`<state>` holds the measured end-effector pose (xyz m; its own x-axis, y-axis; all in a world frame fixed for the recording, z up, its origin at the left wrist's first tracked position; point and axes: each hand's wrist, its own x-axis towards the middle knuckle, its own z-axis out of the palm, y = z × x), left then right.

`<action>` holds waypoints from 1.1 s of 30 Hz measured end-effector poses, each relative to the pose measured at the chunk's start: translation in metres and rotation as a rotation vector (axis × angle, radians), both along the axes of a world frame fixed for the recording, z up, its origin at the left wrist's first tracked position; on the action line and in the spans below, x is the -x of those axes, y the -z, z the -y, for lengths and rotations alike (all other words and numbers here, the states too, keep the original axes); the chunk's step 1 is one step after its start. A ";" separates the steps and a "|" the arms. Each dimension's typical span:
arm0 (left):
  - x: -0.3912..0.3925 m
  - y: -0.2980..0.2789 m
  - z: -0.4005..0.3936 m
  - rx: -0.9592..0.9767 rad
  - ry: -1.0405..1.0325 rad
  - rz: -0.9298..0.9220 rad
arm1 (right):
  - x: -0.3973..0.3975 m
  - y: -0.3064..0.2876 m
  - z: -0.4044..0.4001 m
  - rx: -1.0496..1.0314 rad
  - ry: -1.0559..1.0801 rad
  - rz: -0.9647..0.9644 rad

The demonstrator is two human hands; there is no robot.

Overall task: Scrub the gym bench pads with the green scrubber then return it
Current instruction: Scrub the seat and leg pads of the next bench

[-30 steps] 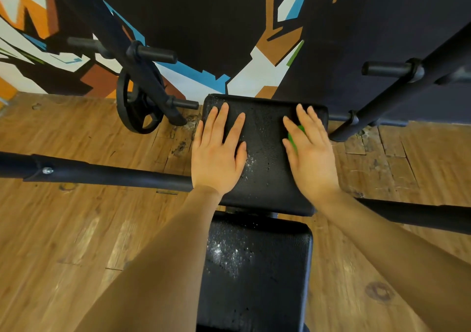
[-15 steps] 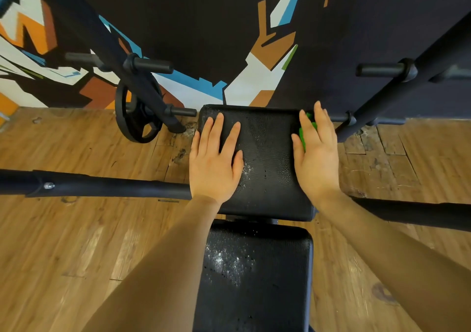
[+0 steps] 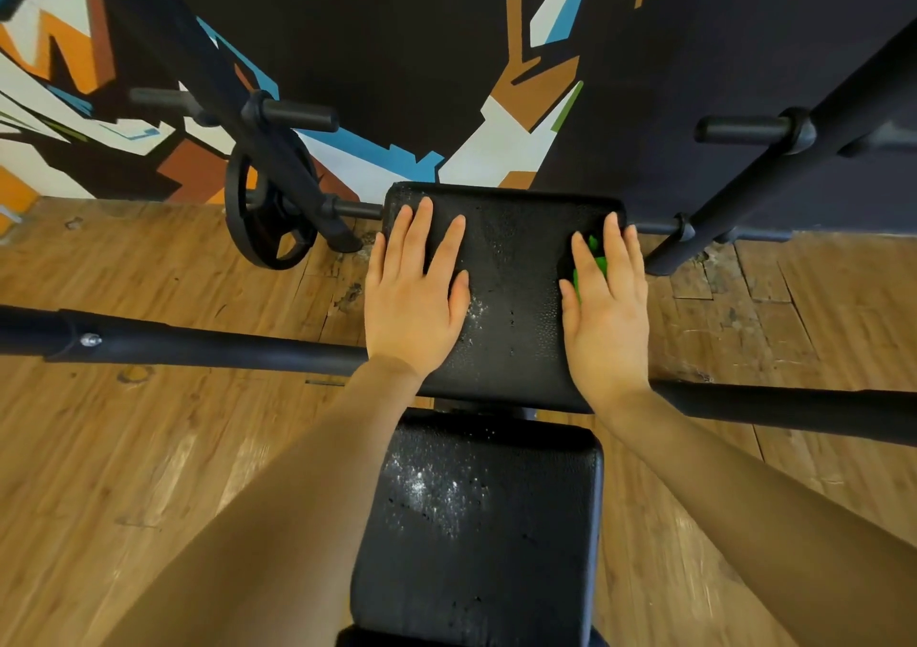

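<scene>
Right hand [image 3: 608, 309] presses flat on a thin, likely soft green scrubber [image 3: 590, 264]; left hand [image 3: 417, 299] lies open, steadying the bench pad [image 3: 516, 274].

The right hand [image 3: 608, 309] covers most of the green scrubber [image 3: 590, 261] (only slivers show between the fingers). The near pad [image 3: 476, 537] runs off the bottom edge; both forearms leave it too.

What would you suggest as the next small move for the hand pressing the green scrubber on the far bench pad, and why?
Probably slide the right hand with the green scrubber leftward across the far pad: white residue sits beside the left hand, and the scrubber is at the pad's right side.
</scene>
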<state>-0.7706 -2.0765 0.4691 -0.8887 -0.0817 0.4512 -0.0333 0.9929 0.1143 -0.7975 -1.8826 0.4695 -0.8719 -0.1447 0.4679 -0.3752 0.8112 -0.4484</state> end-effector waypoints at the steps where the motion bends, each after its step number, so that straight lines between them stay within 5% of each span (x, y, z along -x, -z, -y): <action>1: 0.000 -0.001 0.000 -0.007 0.005 0.000 | 0.000 -0.001 0.000 -0.005 -0.003 0.005; 10: -0.040 0.022 -0.011 0.046 -0.025 0.033 | 0.001 -0.034 0.014 0.184 -0.093 0.060; 24: -0.041 0.026 -0.011 0.063 -0.026 0.012 | 0.037 -0.031 0.061 -0.386 -0.235 -0.206; 33: -0.041 0.026 -0.009 0.052 -0.007 0.001 | -0.025 0.012 0.043 -0.266 -0.157 -0.171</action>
